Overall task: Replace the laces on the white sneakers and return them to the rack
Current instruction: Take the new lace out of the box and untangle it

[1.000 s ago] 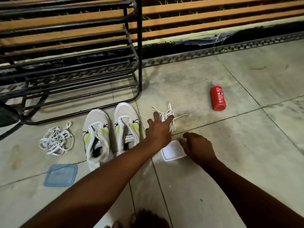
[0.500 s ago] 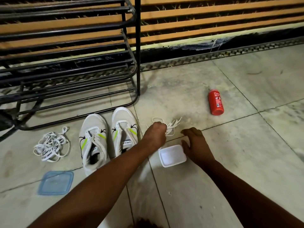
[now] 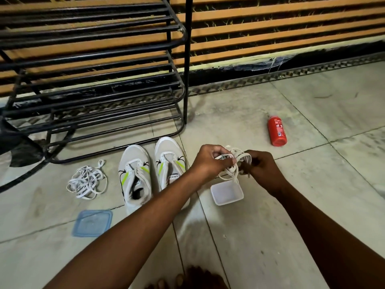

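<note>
- Pale tiled floor (image 3: 270, 226); orange slatted wall (image 3: 270, 28) along its far edge.
- Black metal rack (image 3: 93, 59) at far left.
- White sneakers (image 3: 133, 163) side by side just before the rack.
- Left hand (image 3: 210, 161) and right hand (image 3: 262, 170) gripping bundled white laces (image 3: 231, 167) above a white tub (image 3: 227, 193).
- Lace tangle (image 3: 86, 181) and blue lid (image 3: 92, 223) left of the sneakers; red bottle (image 3: 276, 131) lying well right.

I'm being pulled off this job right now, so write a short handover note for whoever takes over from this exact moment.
Left hand and right hand: both grips pinch the same bundle of white laces, lifted off the floor near the small white square tub.
The pair of white sneakers with green stripes sits on the floor in front of the black metal rack, apparently unlaced. A second tangle of white laces lies left of them.
Done: old laces seemingly out.
Left: lace both sneakers, then set them on the rack.
</note>
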### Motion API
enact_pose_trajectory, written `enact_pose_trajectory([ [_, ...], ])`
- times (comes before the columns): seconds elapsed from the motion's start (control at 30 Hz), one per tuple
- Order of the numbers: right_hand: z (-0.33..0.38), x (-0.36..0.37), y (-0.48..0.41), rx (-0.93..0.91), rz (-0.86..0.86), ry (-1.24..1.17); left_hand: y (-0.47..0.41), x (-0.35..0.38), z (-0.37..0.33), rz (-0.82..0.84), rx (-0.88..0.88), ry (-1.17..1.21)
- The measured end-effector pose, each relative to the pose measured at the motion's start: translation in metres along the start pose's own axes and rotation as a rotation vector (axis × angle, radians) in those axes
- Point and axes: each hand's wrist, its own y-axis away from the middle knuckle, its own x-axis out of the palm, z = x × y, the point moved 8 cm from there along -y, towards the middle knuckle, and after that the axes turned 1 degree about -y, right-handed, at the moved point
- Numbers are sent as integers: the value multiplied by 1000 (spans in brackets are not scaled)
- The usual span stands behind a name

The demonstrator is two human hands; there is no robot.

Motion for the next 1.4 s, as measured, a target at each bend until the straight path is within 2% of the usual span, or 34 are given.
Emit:
enact_pose_trajectory([
  [0.1,-7,-5,13,30,14,112,14,12,25,-1,-25,-49],
  [0.4,-53,34,28,-133,189,950,34,19,71,-52,74,-585],
  [0.53,-62,45,17,-109,161,1000,26,14,73,-63,144,-676],
  [0.6,-59,50,7,-121,132,1106,23,13,68,-75,161,-677],
  [0.67,-60,54,0,-30,161,1203,24,13,61,-81,192,-685],
  [0.73,-62,55,-2,13,194,1159,27,15,55,-73,236,-687],
  [0.9,-51,34,11,-101,92,743,37,13,58,-94,209,-657],
  [1.03,-45,21,19,-155,91,658,38,19,70,-21,220,-797],
  [1.2,-34,24,14,-210,66,610,35,26,78,107,277,-992],
  [1.3,-33,35,9,-210,51,674,44,23,68,30,296,-1064],
  [1.4,-36,52,6,-239,37,879,52,17,64,-29,265,-1081],
])
